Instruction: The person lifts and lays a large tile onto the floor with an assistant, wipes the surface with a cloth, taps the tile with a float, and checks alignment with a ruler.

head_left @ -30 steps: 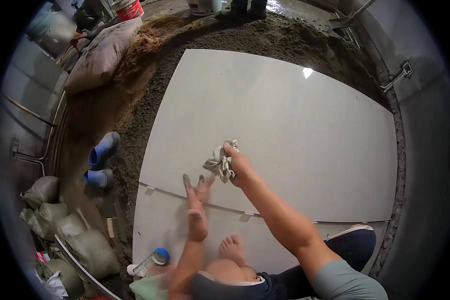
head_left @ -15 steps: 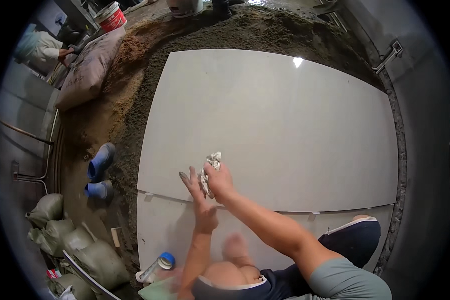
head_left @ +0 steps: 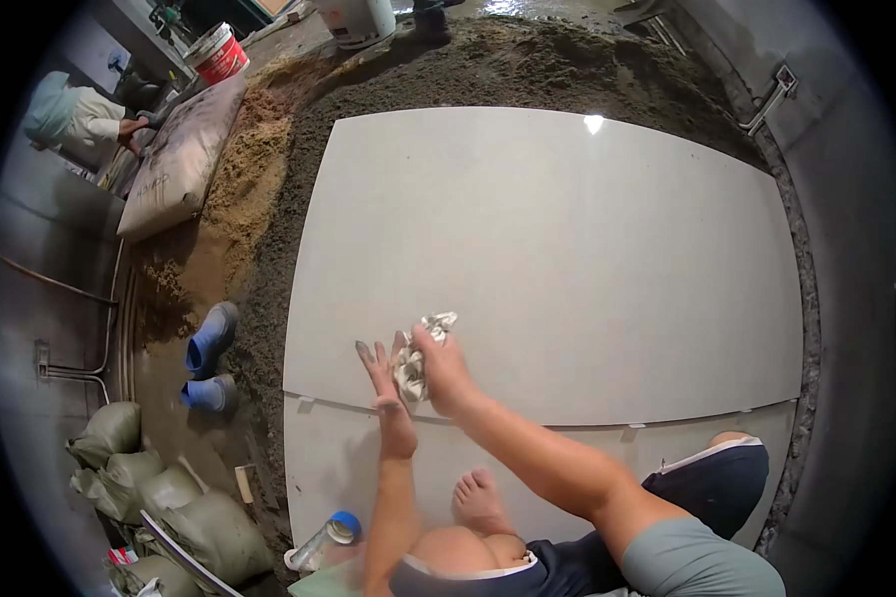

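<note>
A crumpled whitish rag (head_left: 410, 378) is bunched in my right hand (head_left: 444, 370), whose fingers are wrapped round it. My left hand (head_left: 383, 386) is held up beside the rag, its fingers spread and their tips smeared grey. The rag lies against or very near the left palm; the exact contact is hidden. Both hands are over the near edge of a large pale floor tile (head_left: 548, 249). Nearer to me lies a second pale tile (head_left: 343, 453), on which my bare foot (head_left: 481, 502) rests. Small white clips (head_left: 632, 433) sit along the seam between the tiles.
Damp mortar (head_left: 528, 70) borders the far tile. At left are blue boots (head_left: 209, 343), filled sacks (head_left: 209, 527) and a wooden-handled tool (head_left: 244, 485). A blue-capped clear bottle (head_left: 329, 532) lies near my left arm. Another person (head_left: 95, 114) bends by a large bag (head_left: 184, 164).
The view has shifted slightly, so the scene sits a little lower and further right. The rag has changed shape between my hands. My right hand still grips it.
</note>
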Demonstrator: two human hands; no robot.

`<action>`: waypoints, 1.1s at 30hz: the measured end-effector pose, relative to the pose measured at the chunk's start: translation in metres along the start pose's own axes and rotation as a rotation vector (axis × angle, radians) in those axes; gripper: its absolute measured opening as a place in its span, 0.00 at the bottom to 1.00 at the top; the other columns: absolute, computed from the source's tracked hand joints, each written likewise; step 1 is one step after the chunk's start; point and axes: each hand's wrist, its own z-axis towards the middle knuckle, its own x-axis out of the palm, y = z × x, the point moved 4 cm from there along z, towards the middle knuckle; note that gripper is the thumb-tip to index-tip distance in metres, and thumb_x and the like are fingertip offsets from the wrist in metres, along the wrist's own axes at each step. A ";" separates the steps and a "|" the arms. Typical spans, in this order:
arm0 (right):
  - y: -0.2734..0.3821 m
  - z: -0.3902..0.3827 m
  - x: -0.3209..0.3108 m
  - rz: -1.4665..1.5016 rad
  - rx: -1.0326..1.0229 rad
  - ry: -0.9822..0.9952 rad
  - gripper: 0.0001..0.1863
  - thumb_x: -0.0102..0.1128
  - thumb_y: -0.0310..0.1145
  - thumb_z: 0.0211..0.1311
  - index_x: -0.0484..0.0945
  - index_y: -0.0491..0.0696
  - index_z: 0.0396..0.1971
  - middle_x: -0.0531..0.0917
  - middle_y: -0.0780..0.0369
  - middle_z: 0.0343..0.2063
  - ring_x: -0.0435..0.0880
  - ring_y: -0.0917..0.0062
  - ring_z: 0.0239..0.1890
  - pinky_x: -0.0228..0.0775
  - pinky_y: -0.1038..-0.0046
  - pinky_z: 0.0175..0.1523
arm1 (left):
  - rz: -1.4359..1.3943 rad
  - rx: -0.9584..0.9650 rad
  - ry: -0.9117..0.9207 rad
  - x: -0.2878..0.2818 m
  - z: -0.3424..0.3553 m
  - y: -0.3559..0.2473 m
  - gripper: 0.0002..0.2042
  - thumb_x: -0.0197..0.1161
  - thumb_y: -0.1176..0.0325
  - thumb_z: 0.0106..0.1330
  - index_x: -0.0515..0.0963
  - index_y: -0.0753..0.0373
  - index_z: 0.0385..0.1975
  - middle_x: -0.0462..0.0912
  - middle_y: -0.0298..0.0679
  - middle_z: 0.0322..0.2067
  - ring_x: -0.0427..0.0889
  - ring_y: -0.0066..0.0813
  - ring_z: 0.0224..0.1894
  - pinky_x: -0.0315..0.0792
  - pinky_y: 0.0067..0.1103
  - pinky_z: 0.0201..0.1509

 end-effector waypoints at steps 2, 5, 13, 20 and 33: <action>-0.006 -0.013 0.003 -0.126 0.054 -0.039 0.28 0.56 0.48 0.67 0.64 0.40 0.54 0.79 0.55 0.43 0.80 0.74 0.44 0.77 0.70 0.40 | 0.017 -0.038 0.010 0.006 0.001 0.005 0.55 0.26 0.19 0.55 0.29 0.56 0.74 0.42 0.45 0.75 0.42 0.40 0.77 0.37 0.36 0.77; 0.000 -0.021 0.005 -0.066 0.012 -0.044 0.30 0.55 0.49 0.67 0.61 0.40 0.56 0.79 0.55 0.42 0.79 0.73 0.45 0.76 0.69 0.44 | 0.071 -0.166 0.053 0.016 0.000 0.011 0.54 0.26 0.20 0.55 0.31 0.54 0.75 0.31 0.40 0.76 0.40 0.38 0.77 0.39 0.34 0.77; 0.018 0.003 -0.014 0.038 0.027 -0.105 0.19 0.51 0.49 0.73 0.72 0.45 0.42 0.78 0.63 0.33 0.77 0.78 0.34 0.73 0.69 0.38 | 0.299 -0.079 0.075 0.028 -0.010 0.003 0.53 0.17 0.22 0.59 0.60 0.62 0.70 0.29 0.35 0.77 0.29 0.39 0.77 0.34 0.39 0.77; 0.074 0.020 -0.017 0.020 -0.006 0.120 0.20 0.47 0.49 0.74 0.75 0.46 0.38 0.81 0.61 0.29 0.84 0.73 0.29 0.79 0.71 0.31 | -0.415 -0.143 0.090 0.007 -0.009 0.003 0.53 0.15 0.24 0.62 0.64 0.65 0.68 0.35 0.47 0.76 0.30 0.43 0.77 0.18 0.39 0.75; 0.031 -0.004 -0.021 -0.079 0.193 0.053 0.18 0.53 0.48 0.71 0.73 0.46 0.44 0.78 0.64 0.32 0.78 0.79 0.29 0.73 0.71 0.32 | 0.883 0.262 0.320 0.029 0.011 -0.015 0.46 0.22 0.28 0.67 0.72 0.61 0.63 0.41 0.52 0.75 0.25 0.59 0.75 0.24 0.51 0.74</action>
